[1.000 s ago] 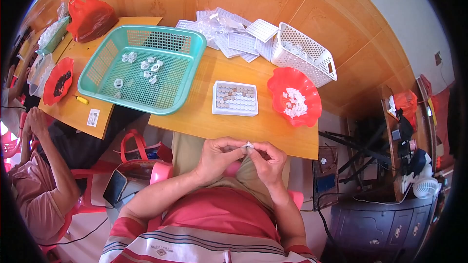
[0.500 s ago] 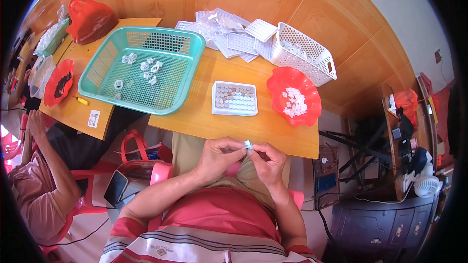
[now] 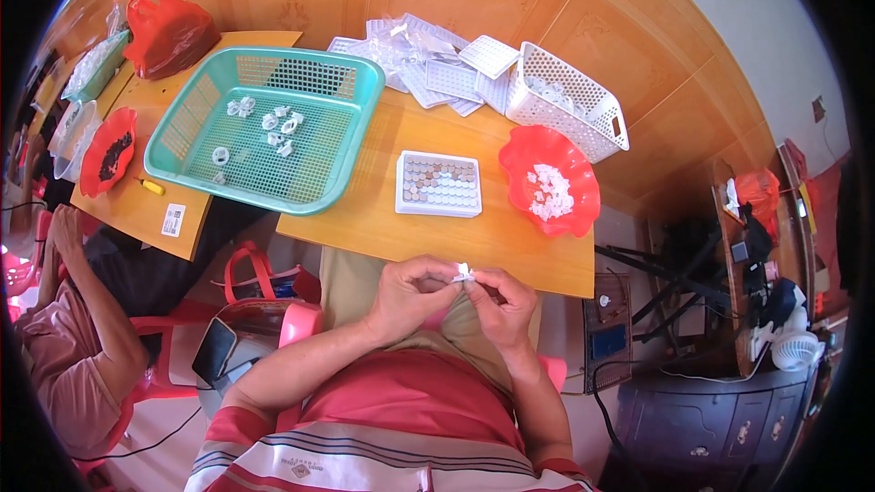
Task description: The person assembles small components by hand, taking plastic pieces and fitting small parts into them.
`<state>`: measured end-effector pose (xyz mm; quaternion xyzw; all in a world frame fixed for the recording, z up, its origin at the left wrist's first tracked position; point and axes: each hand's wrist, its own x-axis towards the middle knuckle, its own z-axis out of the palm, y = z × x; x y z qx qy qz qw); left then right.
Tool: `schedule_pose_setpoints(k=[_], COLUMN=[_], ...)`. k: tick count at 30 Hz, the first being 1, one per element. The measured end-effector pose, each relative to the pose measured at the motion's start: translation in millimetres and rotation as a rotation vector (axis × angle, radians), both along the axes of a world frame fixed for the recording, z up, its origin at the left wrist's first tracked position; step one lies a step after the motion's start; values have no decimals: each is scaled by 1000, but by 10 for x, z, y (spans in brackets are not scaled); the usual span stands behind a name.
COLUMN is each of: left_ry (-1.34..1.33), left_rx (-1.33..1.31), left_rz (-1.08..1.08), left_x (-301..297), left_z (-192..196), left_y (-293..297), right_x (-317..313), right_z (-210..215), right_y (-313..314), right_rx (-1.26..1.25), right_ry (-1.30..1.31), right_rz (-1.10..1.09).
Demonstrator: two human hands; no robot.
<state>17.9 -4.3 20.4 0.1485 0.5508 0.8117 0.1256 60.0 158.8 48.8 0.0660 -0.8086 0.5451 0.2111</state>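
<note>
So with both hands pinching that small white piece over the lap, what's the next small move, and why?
Probably finish pressing the small white piece together between the left hand and right hand, then reach to the white compartment tray. Both hands grip the piece at the fingertips, and the tray, already partly filled, lies straight ahead on the table.

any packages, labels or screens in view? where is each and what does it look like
White label: small rectangle with dark print, flat on the left table's near edge.
Clear bags: crumpled, at the wooden table's far edge, by white trays.
Red bag: bulging, far left.
Phone: dark screen, beside the pink chair.
</note>
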Motion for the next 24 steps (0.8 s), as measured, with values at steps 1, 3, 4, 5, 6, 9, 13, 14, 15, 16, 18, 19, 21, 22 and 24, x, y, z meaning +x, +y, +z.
schedule_pose_setpoints(k=[1, 3, 4, 5, 6, 9, 13, 14, 15, 16, 18, 19, 21, 22, 24], left_ry=[15, 30, 33, 37, 37, 64, 98, 118, 118, 121, 124, 109, 97, 59, 23], left_rx=[-20, -40, -47, -54, -54, -20, -117, -134, -134, -122, -110, -121, -128, -101, -72], left_rz=[2, 3, -3, -9, -7, 20, 73, 95, 95, 101, 107, 104, 100, 92, 83], left_x=[5, 13, 13, 12, 13, 15, 24, 26, 26, 24, 20, 18, 10, 5, -2], left_z=[19, 55, 73, 81, 76, 58, 76, 79, 77, 73, 65, 62, 49, 37, 6], left_y=[-6, -15, -17, -15, -14, -6, -8, -7, -5, -3, -1, -2, 8, 18, 34], right_x=[12, 24, 27, 29, 27, 11, -12, -15, -11, -3, 7, 9, 10, 5, -14], right_z=[0, -4, -11, -15, -10, -3, -8, -6, -8, -12, -18, -21, -31, -50, -67], right_y=[2, 5, 3, 3, -3, -19, -48, -56, -62, -69, -88, -104, -111, -102, -78], right_rx=[-4, -7, -19, -30, -31, 2, 88, 119, 119, 109, 99, 66, 36, 13, -9], right_ry=[-24, -48, -42, -37, -37, -19, 82, 101, 101, 75, 51, 37, 25, 2, -17], right_rz=[-10, -22, -24, -27, -25, -19, -15, -22, -22, -38, -54, -62, -71, -71, -71])
